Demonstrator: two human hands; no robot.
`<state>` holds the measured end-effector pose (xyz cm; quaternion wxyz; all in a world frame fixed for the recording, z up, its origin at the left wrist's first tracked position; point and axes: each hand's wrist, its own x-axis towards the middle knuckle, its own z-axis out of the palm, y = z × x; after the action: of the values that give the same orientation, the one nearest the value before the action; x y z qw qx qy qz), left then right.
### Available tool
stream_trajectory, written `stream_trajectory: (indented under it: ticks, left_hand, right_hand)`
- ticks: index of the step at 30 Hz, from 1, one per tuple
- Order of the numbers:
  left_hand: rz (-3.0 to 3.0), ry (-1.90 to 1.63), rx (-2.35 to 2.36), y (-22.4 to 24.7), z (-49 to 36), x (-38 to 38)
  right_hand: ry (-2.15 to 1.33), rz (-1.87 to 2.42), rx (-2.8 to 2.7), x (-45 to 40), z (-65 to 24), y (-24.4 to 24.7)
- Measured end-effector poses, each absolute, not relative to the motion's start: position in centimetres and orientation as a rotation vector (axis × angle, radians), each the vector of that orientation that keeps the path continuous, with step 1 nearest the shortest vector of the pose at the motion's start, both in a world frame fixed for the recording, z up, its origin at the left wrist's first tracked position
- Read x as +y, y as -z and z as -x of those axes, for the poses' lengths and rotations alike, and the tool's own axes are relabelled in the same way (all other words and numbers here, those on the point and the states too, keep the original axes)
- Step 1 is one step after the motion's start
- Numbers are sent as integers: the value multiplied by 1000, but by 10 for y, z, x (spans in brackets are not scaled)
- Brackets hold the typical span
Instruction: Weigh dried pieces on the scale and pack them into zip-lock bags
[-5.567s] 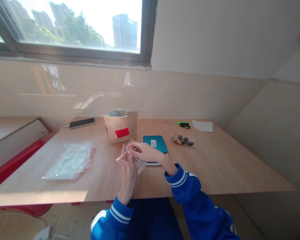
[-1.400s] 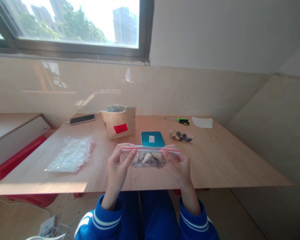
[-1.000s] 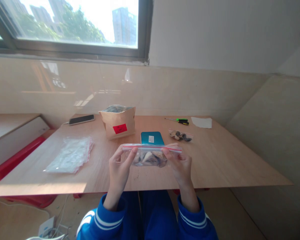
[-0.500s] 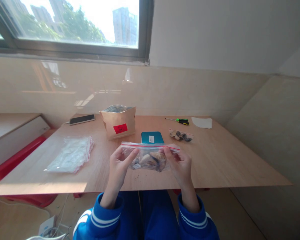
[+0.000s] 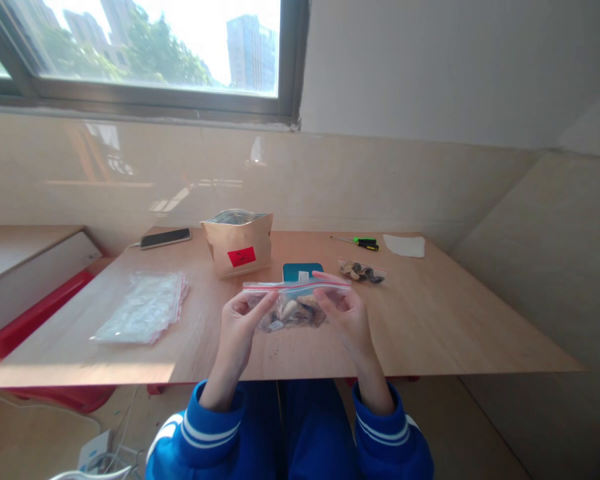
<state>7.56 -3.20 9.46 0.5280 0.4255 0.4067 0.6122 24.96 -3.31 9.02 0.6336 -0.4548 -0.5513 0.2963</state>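
Between my two hands, above the table's near edge, hangs a clear zip-lock bag with a red strip along its top. Pale and dark brown pieces, like dried mushrooms, and a small white label show inside it. My left hand pinches the bag's upper left corner between thumb and fingers. My right hand grips its upper right part, thumb on the near face and index finger raised over the strip. Just behind the bag lies a teal digital scale or flat box with a white label, partly hidden.
A kraft pouch with a red label stands open at the back. At left lie a stack of clear bags and a phone. At right are a filled bag, two screwdrivers and white paper.
My right hand has shifted left along the bag's top, its index finger now lifted above the strip. The bag has risen slightly. My left hand stays nearly in place.
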Motion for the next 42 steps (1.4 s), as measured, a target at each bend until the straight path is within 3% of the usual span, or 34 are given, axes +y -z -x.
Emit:
stream_trajectory:
  ticks: [19,26,34,42]
  left_hand:
    - [-1327,-1524,1084,-102,-76,-29]
    - [-1401,-1590,1151,-94,-71,-24]
    - [-1541,-1572,1138,-93,-68,-22]
    - [-1639,-1491,1096,-92,-70,-24]
  right_hand:
    - [-688,910,-1314,-26,-253,-84]
    - [-846,911,-1490,-23,-261,-90]
    - [-152,1117,-1818,-26,-266,-113]
    - [-64,1122,-1949,-31,-255,-121]
